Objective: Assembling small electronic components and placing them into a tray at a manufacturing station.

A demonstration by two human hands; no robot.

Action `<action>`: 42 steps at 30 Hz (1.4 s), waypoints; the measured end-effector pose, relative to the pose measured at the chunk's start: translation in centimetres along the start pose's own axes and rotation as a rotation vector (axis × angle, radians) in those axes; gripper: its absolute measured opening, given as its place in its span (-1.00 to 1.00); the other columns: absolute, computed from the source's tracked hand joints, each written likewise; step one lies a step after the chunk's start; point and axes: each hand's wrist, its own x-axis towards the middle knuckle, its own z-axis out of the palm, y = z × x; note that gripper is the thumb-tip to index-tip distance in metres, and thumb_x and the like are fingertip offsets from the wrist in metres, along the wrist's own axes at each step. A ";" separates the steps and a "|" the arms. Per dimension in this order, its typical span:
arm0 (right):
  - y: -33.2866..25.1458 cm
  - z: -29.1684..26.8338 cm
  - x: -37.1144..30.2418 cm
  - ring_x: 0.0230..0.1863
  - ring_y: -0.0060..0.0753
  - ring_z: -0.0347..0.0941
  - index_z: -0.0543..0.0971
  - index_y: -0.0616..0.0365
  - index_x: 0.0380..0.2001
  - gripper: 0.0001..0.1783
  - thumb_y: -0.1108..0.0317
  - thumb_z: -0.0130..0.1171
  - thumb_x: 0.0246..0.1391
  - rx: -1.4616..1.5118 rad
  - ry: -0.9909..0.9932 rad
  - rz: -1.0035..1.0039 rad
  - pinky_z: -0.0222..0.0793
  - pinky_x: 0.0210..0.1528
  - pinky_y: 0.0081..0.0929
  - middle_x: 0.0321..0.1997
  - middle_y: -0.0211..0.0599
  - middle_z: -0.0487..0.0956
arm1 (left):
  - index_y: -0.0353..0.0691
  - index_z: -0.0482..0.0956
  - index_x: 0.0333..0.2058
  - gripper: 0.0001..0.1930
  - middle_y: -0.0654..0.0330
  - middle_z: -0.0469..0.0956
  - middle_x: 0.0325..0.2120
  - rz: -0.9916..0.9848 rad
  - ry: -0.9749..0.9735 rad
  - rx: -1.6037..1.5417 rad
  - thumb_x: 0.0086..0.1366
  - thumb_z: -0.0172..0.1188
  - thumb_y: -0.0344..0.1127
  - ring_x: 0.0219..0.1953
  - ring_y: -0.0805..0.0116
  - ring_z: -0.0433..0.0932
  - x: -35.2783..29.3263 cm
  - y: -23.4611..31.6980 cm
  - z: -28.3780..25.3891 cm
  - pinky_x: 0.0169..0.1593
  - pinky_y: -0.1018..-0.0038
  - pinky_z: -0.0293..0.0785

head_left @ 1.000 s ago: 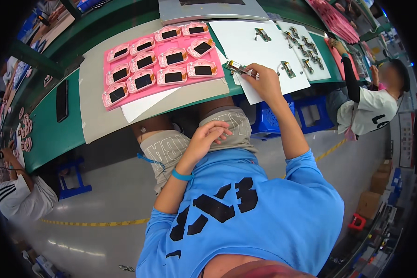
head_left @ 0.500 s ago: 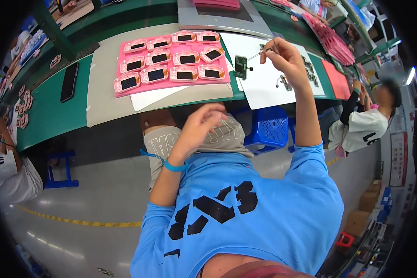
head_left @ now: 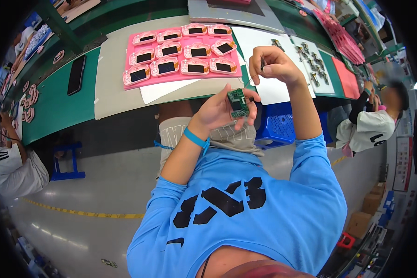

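Observation:
My left hand is raised near the front edge of the bench, its fingers around a green circuit board. Just right of the board, my right hand pinches thin metal tweezers, whose tips point down toward the board's upper edge. Whether the tips touch the board is too small to tell. Beyond my left hand, several pink game-console-shaped housings with dark screens lie in rows on a pink foam tray.
Small circuit boards lie on white sheets at the right, beside a red sheet. A black phone rests at the left. A blue stool stands under the bench. Co-workers sit on both sides.
The circuit board, earlier at the tweezers above the white sheet, is now in my left hand. My left hand has moved up and right; my right hand has come slightly nearer.

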 end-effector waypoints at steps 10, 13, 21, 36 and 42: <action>3.0 1.5 3.4 -0.36 -0.59 0.50 0.72 0.24 -0.12 -0.77 0.37 0.37 0.20 -0.228 0.361 0.118 0.42 -0.24 -0.64 -0.40 -0.34 0.66 | -0.26 0.53 0.13 -0.47 0.01 0.75 -0.25 0.002 0.566 0.534 0.27 0.56 -0.29 -0.21 0.27 0.71 -1.9 3.2 -0.7 -0.32 0.56 0.56; 4.9 2.6 3.2 -0.37 -0.63 0.50 0.76 0.23 -0.09 -0.80 0.43 0.36 0.24 -0.258 0.722 0.042 0.42 -0.25 -0.66 -0.41 -0.40 0.65 | -0.24 0.52 0.14 -0.44 0.06 0.75 -0.26 -0.008 0.772 0.753 0.23 0.58 -0.36 -0.22 0.32 0.70 -1.3 4.3 0.8 -0.28 0.57 0.55; 8.0 9.7 -0.2 -0.49 -0.68 0.45 0.72 0.31 -0.17 -0.89 0.53 0.31 0.27 0.082 0.714 0.274 0.30 -0.40 -0.74 -0.44 -0.41 0.66 | -0.29 0.57 0.12 -0.54 0.14 0.77 -0.30 -0.048 1.110 0.947 0.29 0.50 -0.39 -0.34 0.45 0.65 -0.1 5.4 3.3 -0.15 0.61 0.53; 9.4 6.5 -5.1 -0.46 -0.63 0.34 0.64 0.23 0.29 -0.57 0.38 0.07 0.47 0.296 0.768 0.405 0.17 -0.35 -0.73 -0.45 -0.44 0.59 | -0.36 0.76 -0.23 -0.83 0.24 0.69 -0.57 -0.518 1.118 1.210 0.28 0.47 -0.38 -0.51 0.53 0.58 2.9 10.1 1.6 -0.35 0.66 0.47; 9.4 6.3 -5.5 -0.45 -0.67 0.33 0.66 0.27 0.14 -0.66 0.35 0.02 0.53 0.230 0.862 0.386 0.16 -0.38 -0.72 -0.39 -0.41 0.59 | -0.34 0.77 -0.25 -0.83 0.27 0.67 -0.60 -0.492 1.124 1.254 0.25 0.49 -0.37 -0.55 0.54 0.54 6.6 9.9 -0.8 -0.39 0.66 0.44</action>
